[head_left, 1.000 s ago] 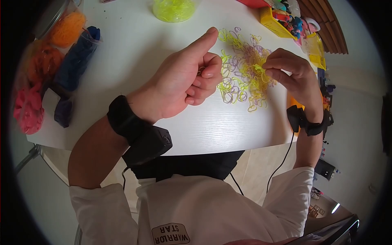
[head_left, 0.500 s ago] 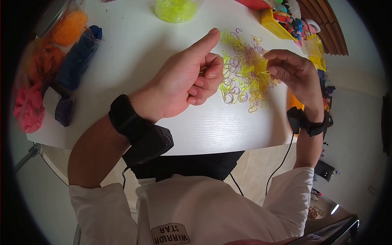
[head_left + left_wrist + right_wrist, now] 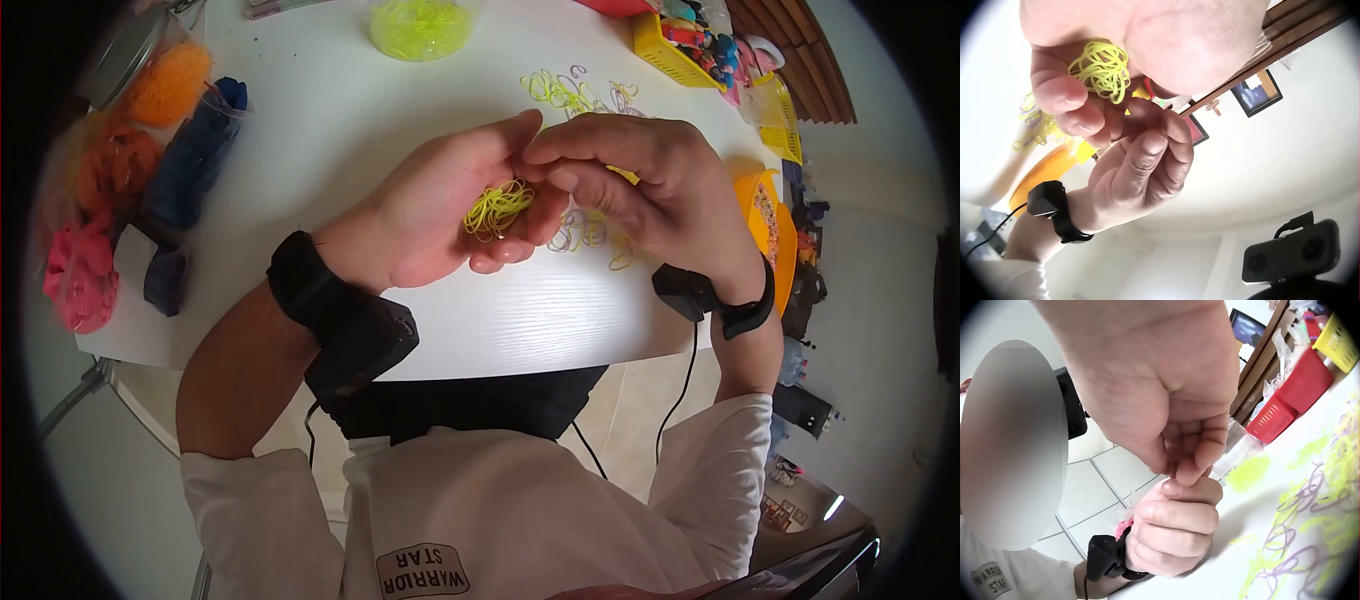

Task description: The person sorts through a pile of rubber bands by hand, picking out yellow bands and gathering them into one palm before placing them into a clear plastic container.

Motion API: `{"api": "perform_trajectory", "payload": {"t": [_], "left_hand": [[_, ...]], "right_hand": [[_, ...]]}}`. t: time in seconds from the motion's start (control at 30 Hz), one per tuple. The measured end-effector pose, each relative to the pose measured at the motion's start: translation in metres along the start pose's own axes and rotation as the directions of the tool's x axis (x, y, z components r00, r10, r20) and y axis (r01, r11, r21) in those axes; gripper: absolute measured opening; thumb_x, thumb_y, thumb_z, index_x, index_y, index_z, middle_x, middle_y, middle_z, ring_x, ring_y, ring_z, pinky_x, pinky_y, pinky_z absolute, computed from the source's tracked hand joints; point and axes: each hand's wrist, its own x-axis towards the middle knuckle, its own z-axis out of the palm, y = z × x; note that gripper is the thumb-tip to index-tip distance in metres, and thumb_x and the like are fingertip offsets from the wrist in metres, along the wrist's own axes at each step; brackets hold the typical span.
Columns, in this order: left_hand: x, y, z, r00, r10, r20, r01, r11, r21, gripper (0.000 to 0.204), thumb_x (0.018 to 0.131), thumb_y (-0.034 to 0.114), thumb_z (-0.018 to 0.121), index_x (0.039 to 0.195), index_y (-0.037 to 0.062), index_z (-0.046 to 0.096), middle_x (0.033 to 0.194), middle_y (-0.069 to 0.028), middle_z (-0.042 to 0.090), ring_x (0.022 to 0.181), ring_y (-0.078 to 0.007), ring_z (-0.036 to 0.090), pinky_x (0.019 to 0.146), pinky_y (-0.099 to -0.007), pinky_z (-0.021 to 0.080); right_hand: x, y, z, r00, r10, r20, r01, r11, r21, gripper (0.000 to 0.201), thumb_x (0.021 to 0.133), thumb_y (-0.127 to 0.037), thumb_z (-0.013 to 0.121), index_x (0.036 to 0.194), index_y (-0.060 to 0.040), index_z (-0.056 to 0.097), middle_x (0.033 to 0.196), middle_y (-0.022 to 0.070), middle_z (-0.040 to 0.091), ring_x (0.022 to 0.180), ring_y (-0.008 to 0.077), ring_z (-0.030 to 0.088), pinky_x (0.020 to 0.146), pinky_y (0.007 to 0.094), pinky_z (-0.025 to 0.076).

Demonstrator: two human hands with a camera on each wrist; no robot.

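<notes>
A tangle of yellow rubber bands [image 3: 498,209] lies in the cupped palm of my left hand [image 3: 440,195], whose fingers curl round it. The left wrist view shows the same bands [image 3: 1102,70] bunched against the curled fingers. My right hand [image 3: 660,185] reaches over from the right, fingers bent, its thumb and fingertips meeting the left hand's fingertips. In the right wrist view those right fingertips [image 3: 1191,472] are close together right at the left hand [image 3: 1175,528]; I cannot tell whether they pinch a band. Behind the right hand, a pile of yellow and purple rubber bands [image 3: 560,92] is partly hidden.
A clear tub of yellow bands [image 3: 420,30] stands at the back of the white table [image 3: 330,100]. Bags of orange [image 3: 170,85], blue [image 3: 200,150] and pink [image 3: 75,270] material lie left. Yellow baskets [image 3: 675,55] stand back right, with an orange tray [image 3: 780,235] beside the right forearm.
My right hand has left the band pile and moved left to the left hand's fingertips. The left fingers have loosened, so the yellow bands in the palm now show.
</notes>
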Motion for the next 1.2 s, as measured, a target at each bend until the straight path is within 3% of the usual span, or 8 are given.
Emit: {"api": "perform_trajectory", "payload": {"t": [0.1, 0.2, 0.33, 0.57, 0.77, 0.97, 1.2], "left_hand": [[0.002, -0.004, -0.006, 0.998, 0.036, 0.053, -0.035, 0.999, -0.016, 0.046, 0.101, 0.053, 0.034, 0.083, 0.0130, 0.050, 0.064, -0.0004, 0.049, 0.045, -0.0076, 0.037, 0.042, -0.0217, 0.029], [0.001, -0.002, -0.006, 0.999, 0.029, -0.017, -0.029, 1.000, 0.005, 0.049, 0.101, 0.053, 0.035, 0.073, 0.0143, 0.044, 0.058, 0.0038, 0.040, 0.044, -0.0052, 0.027, 0.041, -0.0214, 0.022], [-0.001, 0.002, 0.000, 0.994, 0.064, -0.090, -0.067, 0.997, -0.026, 0.056, 0.101, 0.055, 0.035, 0.061, 0.0165, 0.031, 0.053, 0.0068, 0.025, 0.045, -0.0058, 0.016, 0.041, -0.0229, 0.014], [-0.001, 0.000, -0.001, 0.992, 0.075, -0.099, -0.080, 0.996, -0.049, 0.060, 0.099, 0.061, 0.035, 0.058, 0.0176, 0.024, 0.053, 0.0071, 0.019, 0.045, -0.0065, 0.013, 0.041, -0.0243, 0.010], [0.000, 0.001, 0.000, 0.991, 0.076, -0.106, -0.081, 0.996, -0.047, 0.060, 0.098, 0.061, 0.035, 0.058, 0.0174, 0.025, 0.053, 0.0071, 0.020, 0.046, -0.0064, 0.014, 0.041, -0.0238, 0.011], [-0.001, 0.001, 0.001, 0.992, 0.079, -0.100, -0.084, 0.995, -0.050, 0.059, 0.099, 0.060, 0.034, 0.058, 0.0172, 0.027, 0.053, 0.0073, 0.022, 0.045, -0.0060, 0.015, 0.042, -0.0234, 0.012], [-0.001, 0.001, 0.001, 0.992, 0.081, -0.100, -0.086, 0.995, -0.052, 0.059, 0.099, 0.060, 0.034, 0.058, 0.0171, 0.028, 0.053, 0.0074, 0.023, 0.045, -0.0056, 0.016, 0.041, -0.0230, 0.013]], "right_hand": [[-0.003, -0.003, -0.004, 0.995, 0.097, -0.027, -0.094, 0.991, 0.099, 0.015, 0.090, -0.013, 0.063, 0.104, -0.0058, 0.067, 0.091, 0.0088, 0.071, 0.076, 0.0247, 0.067, 0.067, 0.0322, 0.051], [-0.010, 0.001, -0.011, 0.951, 0.302, -0.060, -0.286, 0.940, 0.186, 0.015, 0.092, -0.012, 0.062, 0.104, -0.0047, 0.066, 0.092, 0.0087, 0.070, 0.074, 0.0220, 0.065, 0.069, 0.0310, 0.051], [-0.019, 0.024, -0.021, 0.944, 0.326, -0.052, -0.328, 0.944, -0.044, 0.013, 0.091, -0.009, 0.061, 0.103, -0.0043, 0.066, 0.093, 0.0083, 0.067, 0.074, 0.0205, 0.062, 0.068, 0.0303, 0.050], [-0.033, 0.038, -0.020, 0.990, 0.128, 0.064, -0.093, 0.914, -0.394, 0.013, 0.082, -0.004, 0.065, 0.095, -0.0032, 0.065, 0.096, 0.0091, 0.063, 0.083, 0.0304, 0.062, 0.073, 0.0371, 0.050], [-0.035, 0.042, -0.017, 0.978, 0.192, 0.084, -0.146, 0.910, -0.389, 0.012, 0.082, -0.004, 0.065, 0.094, -0.0029, 0.065, 0.094, 0.0091, 0.062, 0.084, 0.0301, 0.062, 0.074, 0.0379, 0.050], [-0.035, 0.035, -0.023, 0.976, 0.217, 0.011, -0.204, 0.930, -0.307, 0.009, 0.084, -0.004, 0.066, 0.093, -0.0035, 0.066, 0.089, 0.0092, 0.064, 0.077, 0.0289, 0.062, 0.068, 0.0360, 0.050], [-0.034, 0.029, -0.031, 0.949, 0.313, 0.020, -0.309, 0.944, -0.114, 0.014, 0.083, -0.003, 0.070, 0.097, -0.0026, 0.068, 0.088, 0.0066, 0.067, 0.079, 0.0175, 0.066, 0.070, 0.0280, 0.051]]}}
